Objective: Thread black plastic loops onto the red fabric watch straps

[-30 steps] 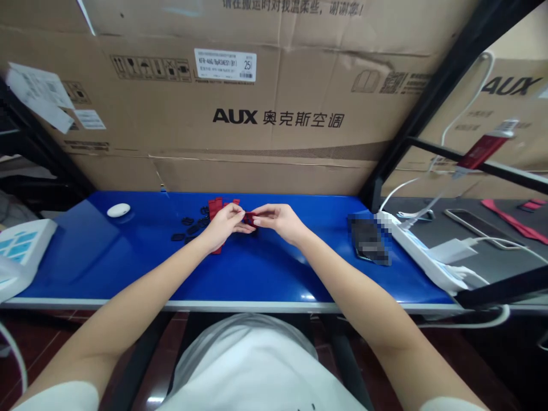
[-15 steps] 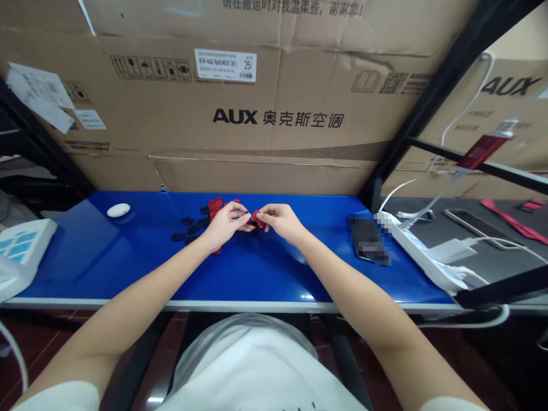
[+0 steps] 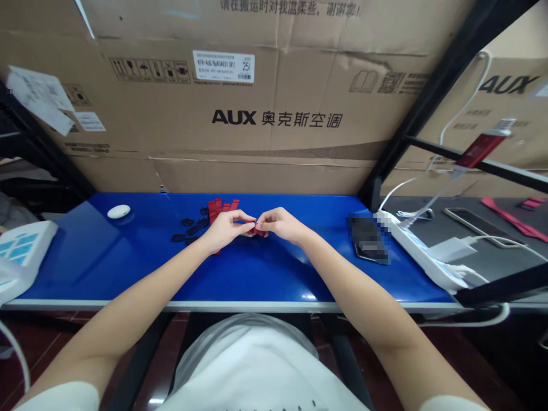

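My left hand (image 3: pixel 228 229) and my right hand (image 3: pixel 280 224) meet above the blue table, fingertips nearly touching. A short piece of red webbing strap (image 3: pixel 259 230) is pinched in my right fingers. My left thumb and fingers close on a small dark piece, which looks like a black plastic buckle and is mostly covered by the fingertips. Just behind my left hand lies a bunch of red straps (image 3: pixel 216 208), partly hidden by it. Several loose black buckles (image 3: pixel 192 230) are scattered to the left of that hand.
A white round case (image 3: pixel 119 212) and a white device (image 3: pixel 28 254) are on the left. On the right sit a blurred dark object (image 3: pixel 370 240) and a white power strip (image 3: pixel 422 254) with cables. A large cardboard box (image 3: pixel 274 137) stands behind the blue table (image 3: pixel 128 268).
My fingertips have drawn closer together around the red strap, and the dark piece is more covered now. My left hand has rolled over slightly, and more of the red straps behind it shows.
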The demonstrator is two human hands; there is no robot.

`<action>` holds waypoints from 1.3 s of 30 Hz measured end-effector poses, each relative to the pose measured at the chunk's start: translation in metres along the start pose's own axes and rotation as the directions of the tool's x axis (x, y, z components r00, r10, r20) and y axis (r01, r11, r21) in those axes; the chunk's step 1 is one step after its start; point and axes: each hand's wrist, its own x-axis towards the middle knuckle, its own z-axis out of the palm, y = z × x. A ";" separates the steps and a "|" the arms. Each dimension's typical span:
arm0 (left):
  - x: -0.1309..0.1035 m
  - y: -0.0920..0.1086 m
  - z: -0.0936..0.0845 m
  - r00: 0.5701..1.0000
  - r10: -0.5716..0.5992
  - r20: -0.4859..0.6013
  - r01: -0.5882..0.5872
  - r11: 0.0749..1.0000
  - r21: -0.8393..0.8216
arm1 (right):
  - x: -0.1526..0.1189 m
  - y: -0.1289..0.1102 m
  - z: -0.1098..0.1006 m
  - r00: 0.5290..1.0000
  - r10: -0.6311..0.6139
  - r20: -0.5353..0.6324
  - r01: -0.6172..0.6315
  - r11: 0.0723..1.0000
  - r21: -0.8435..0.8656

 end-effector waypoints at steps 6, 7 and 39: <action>-0.001 0.002 -0.001 1.000 -0.004 0.016 0.003 0.999 0.053 | 0.003 0.006 -0.002 0.997 -0.018 -0.079 0.022 0.998 0.054; -0.002 0.005 -0.001 1.000 0.001 0.015 -0.002 0.997 0.072 | 0.004 0.006 -0.003 0.993 -0.022 -0.117 0.032 0.996 0.079; -0.005 0.013 0.001 0.985 0.069 -0.156 -0.060 0.997 0.056 | 0.000 -0.001 0.008 0.931 -0.323 -0.173 0.284 0.935 -0.214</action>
